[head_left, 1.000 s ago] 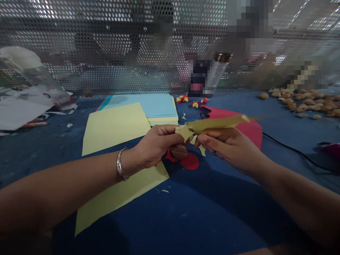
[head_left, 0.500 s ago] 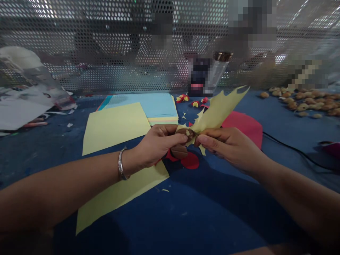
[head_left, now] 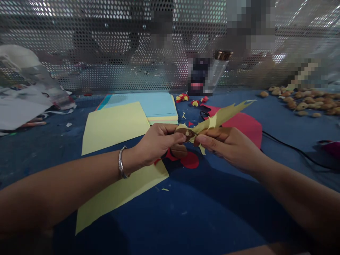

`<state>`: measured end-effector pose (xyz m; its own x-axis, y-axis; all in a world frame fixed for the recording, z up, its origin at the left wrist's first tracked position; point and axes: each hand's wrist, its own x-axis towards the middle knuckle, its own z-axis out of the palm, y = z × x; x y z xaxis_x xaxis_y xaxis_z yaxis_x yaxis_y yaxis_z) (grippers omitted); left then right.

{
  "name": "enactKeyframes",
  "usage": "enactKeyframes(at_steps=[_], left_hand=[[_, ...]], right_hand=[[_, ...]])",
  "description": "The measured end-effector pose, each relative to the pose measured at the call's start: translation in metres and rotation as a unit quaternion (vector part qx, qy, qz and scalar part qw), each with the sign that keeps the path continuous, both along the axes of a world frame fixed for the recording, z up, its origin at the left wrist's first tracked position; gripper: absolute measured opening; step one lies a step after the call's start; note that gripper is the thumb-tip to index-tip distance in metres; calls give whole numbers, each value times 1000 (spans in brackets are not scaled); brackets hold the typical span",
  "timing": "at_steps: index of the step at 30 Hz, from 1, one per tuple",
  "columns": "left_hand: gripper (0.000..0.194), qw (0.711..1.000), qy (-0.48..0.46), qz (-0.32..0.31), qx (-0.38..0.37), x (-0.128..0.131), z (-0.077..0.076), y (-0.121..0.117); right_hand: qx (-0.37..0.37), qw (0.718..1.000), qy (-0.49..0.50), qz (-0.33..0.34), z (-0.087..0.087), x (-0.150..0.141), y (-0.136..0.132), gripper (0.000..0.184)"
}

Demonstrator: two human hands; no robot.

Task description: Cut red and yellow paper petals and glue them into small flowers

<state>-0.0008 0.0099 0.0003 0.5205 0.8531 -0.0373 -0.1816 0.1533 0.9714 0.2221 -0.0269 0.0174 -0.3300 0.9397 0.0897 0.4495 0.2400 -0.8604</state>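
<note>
My left hand point(head_left: 156, 143) and my right hand point(head_left: 228, 145) meet above the blue table, both pinching a jagged yellow paper cutout point(head_left: 220, 115). The cutout slants up to the right from my fingers, and a small brown piece point(head_left: 186, 132) shows at the pinch point. A silver bracelet point(head_left: 121, 163) circles my left wrist. Red paper shapes point(head_left: 190, 161) lie on the table right under my hands.
Yellow sheets point(head_left: 114, 124) and a stack of blue paper point(head_left: 151, 104) lie to the left. A red sheet point(head_left: 247, 124) sits behind my right hand. Small red-and-yellow pieces point(head_left: 195, 102), a clear jar point(head_left: 217, 71), nut-like bits point(head_left: 305, 101), a black cable point(head_left: 292, 148) and a perforated metal screen point(head_left: 106, 46) surround them.
The yellow cutout first tipped up from lying flat, then dropped partway back down. Both hands stayed in place, still pinching it.
</note>
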Motion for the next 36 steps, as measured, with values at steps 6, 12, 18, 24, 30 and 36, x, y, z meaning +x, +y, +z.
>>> enactKeyframes(at_steps=[6, 12, 18, 24, 30, 36], left_hand=[[11, 998, 43, 11, 48, 2, 6, 0], [10, 995, 75, 4, 70, 2, 8, 0], [11, 993, 92, -17, 71, 1, 9, -1], [9, 995, 79, -12, 65, 1, 7, 0], [15, 1000, 18, -2, -9, 4, 2, 5], [30, 1000, 1, 6, -28, 4, -3, 5]], right_hand=[[2, 1000, 17, 0, 2, -3, -2, 51], [12, 999, 4, 32, -2, 0, 0, 46], [20, 999, -15, 41, 0, 0, 1, 46], [-13, 999, 2, 36, -2, 0, 0, 50], [-27, 999, -22, 17, -3, 3, 1, 56], [3, 1000, -17, -8, -3, -3, -3, 49]])
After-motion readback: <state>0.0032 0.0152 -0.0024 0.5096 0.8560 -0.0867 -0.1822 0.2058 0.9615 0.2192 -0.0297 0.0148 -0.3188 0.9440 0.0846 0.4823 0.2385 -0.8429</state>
